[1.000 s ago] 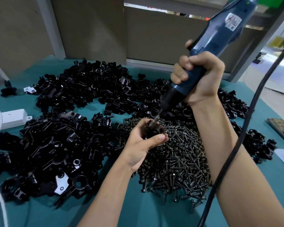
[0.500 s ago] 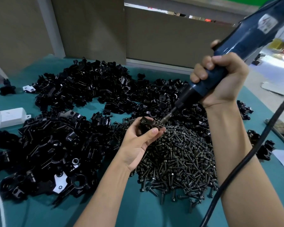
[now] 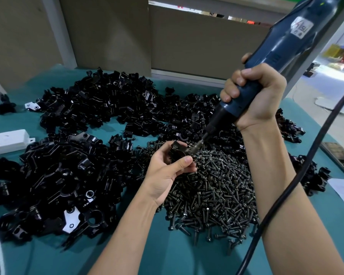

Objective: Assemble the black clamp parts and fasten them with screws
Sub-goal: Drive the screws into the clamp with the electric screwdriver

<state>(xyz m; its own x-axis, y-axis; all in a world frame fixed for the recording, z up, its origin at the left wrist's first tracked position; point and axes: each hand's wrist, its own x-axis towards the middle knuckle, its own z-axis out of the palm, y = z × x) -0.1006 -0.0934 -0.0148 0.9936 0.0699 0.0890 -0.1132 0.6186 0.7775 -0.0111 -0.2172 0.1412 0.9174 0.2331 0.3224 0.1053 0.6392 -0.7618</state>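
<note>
The left hand (image 3: 167, 172), its grip closed, pinched a small glossy black clamp (image 3: 178, 154) at the centre. At 1 o'clock the right hand (image 3: 254, 96) held a smooth blue electric screwdriver (image 3: 286, 40) in a wrapped grip, its metal bit meeting the clamp's right side. Dull flanged screws (image 3: 213, 187) lay heaped at 5 o'clock. Angular, shiny clamp parts (image 3: 68, 165) sprawled from 8 to 12 o'clock on the teal worktop (image 3: 167, 259). The screwdriver's top was cut off, and the screw under the bit was hard to make out.

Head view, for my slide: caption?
Left hand holds a black clamp; right hand grips a blue screwdriver, tip at the clamp.
</note>
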